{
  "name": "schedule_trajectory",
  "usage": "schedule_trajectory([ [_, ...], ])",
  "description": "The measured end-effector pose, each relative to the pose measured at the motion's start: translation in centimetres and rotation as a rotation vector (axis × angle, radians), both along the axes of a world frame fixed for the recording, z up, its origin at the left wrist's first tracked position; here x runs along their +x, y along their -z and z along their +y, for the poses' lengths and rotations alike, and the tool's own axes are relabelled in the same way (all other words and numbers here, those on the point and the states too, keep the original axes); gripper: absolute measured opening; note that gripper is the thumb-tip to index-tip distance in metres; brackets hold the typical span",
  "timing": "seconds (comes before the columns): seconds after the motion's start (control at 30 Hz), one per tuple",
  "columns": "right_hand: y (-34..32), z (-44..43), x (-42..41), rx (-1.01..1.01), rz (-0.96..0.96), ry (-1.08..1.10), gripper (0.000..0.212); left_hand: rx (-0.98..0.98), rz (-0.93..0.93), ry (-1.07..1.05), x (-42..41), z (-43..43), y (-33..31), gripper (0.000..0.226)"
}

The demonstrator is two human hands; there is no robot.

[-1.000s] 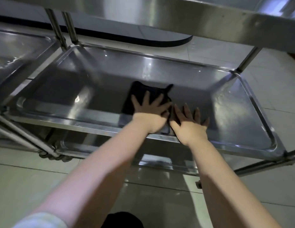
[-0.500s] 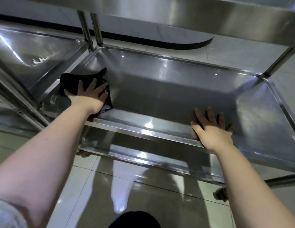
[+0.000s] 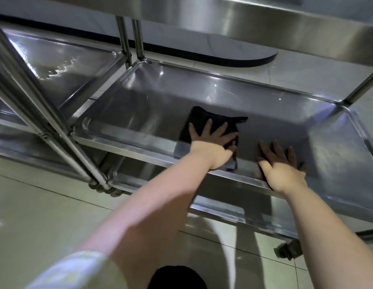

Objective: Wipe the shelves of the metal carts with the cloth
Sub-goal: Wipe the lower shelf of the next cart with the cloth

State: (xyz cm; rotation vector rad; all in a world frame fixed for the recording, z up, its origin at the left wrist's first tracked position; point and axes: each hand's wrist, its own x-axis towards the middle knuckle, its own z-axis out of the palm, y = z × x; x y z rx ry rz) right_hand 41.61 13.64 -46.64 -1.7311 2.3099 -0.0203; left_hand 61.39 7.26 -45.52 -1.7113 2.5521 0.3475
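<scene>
A black cloth (image 3: 204,119) lies flat on the middle shelf (image 3: 254,109) of a steel cart, near the shelf's front centre. My left hand (image 3: 212,142) presses on the cloth with spread, straight fingers. To its right, my right hand (image 3: 281,165) rests flat on the bare shelf by the front rim, fingers straight, holding nothing. The cloth's near edge hangs over the front rim under my left wrist.
The cart's top shelf (image 3: 264,19) overhangs the work area. A lower shelf (image 3: 223,207) sits beneath. A second steel cart (image 3: 62,59) stands close on the left, its posts (image 3: 35,105) slanting across. A caster (image 3: 287,250) and tiled floor (image 3: 46,215) lie below.
My left hand slid the cloth from the shelf's left end back to the front centre. My right hand stayed flat near the front rim.
</scene>
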Motion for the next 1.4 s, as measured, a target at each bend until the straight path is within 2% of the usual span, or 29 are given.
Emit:
schedule_trajectory([
  [0.13,0.0,0.2,0.1,-0.011,0.003,-0.001,0.052,-0.033,-0.04,-0.328,13.7,-3.4,-0.3,0.051],
  [0.23,-0.1,0.4,0.3,-0.016,-0.003,-0.001,0.052,0.04,-0.022,-0.543,22.1,-3.9,-0.4,0.054],
  [0.37,-0.2,0.6,0.9,0.0,0.03,-0.011,0.054,0.063,-0.052,-0.598,23.4,-4.0,0.6,0.06],
  [0.47,-0.4,0.6,1.1,0.011,0.029,-0.016,0.056,0.06,-0.021,-0.502,17.5,-3.5,0.7,0.058],
  [0.63,-0.5,0.9,1.0,-0.059,-0.029,-0.006,0.057,-0.011,-0.01,-0.078,-0.5,2.0,-0.1,0.052],
  [0.73,0.0,1.0,-0.2,-0.316,-0.303,0.067,0.059,0.019,-0.011,0.117,-7.5,5.3,-0.3,0.051],
  [0.8,-0.2,1.5,-0.7,-0.509,-0.531,0.142,0.062,0.017,-0.028,0.152,-9.0,6.4,-0.2,0.051],
  [0.9,-0.6,2.4,-0.4,-0.619,-0.703,0.183,0.039,-0.014,0.026,0.185,-8.1,7.7,-0.1,0.057],
  [0.97,-0.9,3.1,0.0,-0.683,-0.795,0.134,0.031,-0.044,0.093,0.25,-6.4,8.7,-0.2,0.074],
  [1.0,-1.0,3.6,0.0,-0.75,-0.766,0.032,0.024,-0.056,0.108,0.279,-5.1,9.3,-0.3,0.088],
  [1.07,-0.8,5.1,-0.1,-0.853,-0.556,-0.279,0.013,-0.117,0.096,0.304,-1.9,10.3,0.0,0.109],
  [1.1,-0.5,5.9,0.1,-0.835,-0.461,-0.433,0.026,-0.166,0.083,0.307,-0.2,10.6,0.5,0.113],
  [1.17,0.6,7.3,1.0,-0.695,-0.248,-0.629,0.061,-0.273,0.077,0.311,2.9,10.6,1.9,0.105],
  [1.23,2.5,8.4,2.4,-0.572,0.011,-0.655,0.084,-0.369,0.137,0.321,4.5,10.5,3.3,0.092],
  [1.3,4.1,8.8,3.4,-0.614,0.13,-0.625,0.078,-0.448,0.236,0.321,4.9,10.7,4.1,0.075],
  [1.4,5.0,9.1,3.1,-0.813,0.057,-0.599,0.067,-0.595,0.392,0.299,4.5,12.2,5.4,0.054],
])
